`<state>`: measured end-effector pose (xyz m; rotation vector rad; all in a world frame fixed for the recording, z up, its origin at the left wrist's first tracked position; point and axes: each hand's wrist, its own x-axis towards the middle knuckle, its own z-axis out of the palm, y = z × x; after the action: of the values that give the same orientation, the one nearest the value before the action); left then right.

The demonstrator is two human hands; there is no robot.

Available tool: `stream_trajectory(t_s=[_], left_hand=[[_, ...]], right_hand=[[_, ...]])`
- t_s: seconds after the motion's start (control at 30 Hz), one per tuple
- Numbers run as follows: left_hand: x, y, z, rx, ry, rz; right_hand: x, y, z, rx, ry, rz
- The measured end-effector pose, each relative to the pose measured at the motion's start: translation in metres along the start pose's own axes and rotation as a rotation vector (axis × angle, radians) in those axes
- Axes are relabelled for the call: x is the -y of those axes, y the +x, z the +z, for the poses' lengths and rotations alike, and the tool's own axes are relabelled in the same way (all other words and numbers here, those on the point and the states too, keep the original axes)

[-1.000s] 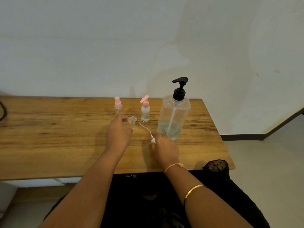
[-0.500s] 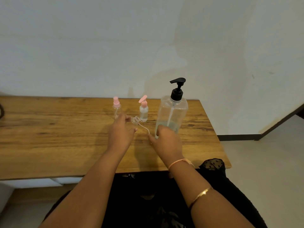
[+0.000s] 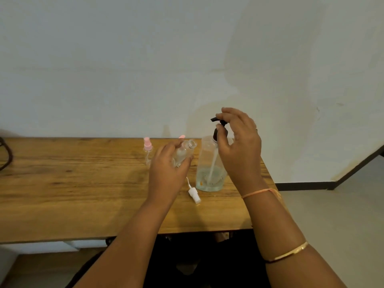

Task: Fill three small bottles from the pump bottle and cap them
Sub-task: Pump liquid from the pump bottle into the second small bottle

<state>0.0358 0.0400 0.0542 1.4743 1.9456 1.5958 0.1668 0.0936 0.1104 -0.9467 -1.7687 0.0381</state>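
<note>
**Q:** Where is the small bottle relative to the pump head?

**A:** My left hand (image 3: 168, 165) grips the uncapped small bottle (image 3: 184, 152) above the table (image 3: 62, 183). Its long axis tilts, with the mouth pointing up and right. The pump head (image 3: 215, 119) sits higher and to the right, not yet over the mouth.

**Q:** And the right hand?

**A:** My right hand (image 3: 239, 142) curls round the pump head of the pump bottle (image 3: 209, 173). Contact looks likely, though blur obscures it.
</note>
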Motion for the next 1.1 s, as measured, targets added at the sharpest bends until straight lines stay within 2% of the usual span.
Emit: stream_trajectory(t_s=[0.17, 0.4, 1.1], left_hand=[[-0.013, 0.005, 0.007, -0.006, -0.058, -0.016], [-0.027, 0.011, 0.018, -0.071, -0.08, -0.042], [-0.034, 0.025, 0.026, -0.115, -0.207, -0.007]], right_hand=[[-0.013, 0.005, 0.007, 0.187, 0.011, 0.153], [-0.013, 0.008, 0.011, 0.05, -0.018, 0.102], [-0.017, 0.002, 0.022, -0.037, 0.043, 0.014]])
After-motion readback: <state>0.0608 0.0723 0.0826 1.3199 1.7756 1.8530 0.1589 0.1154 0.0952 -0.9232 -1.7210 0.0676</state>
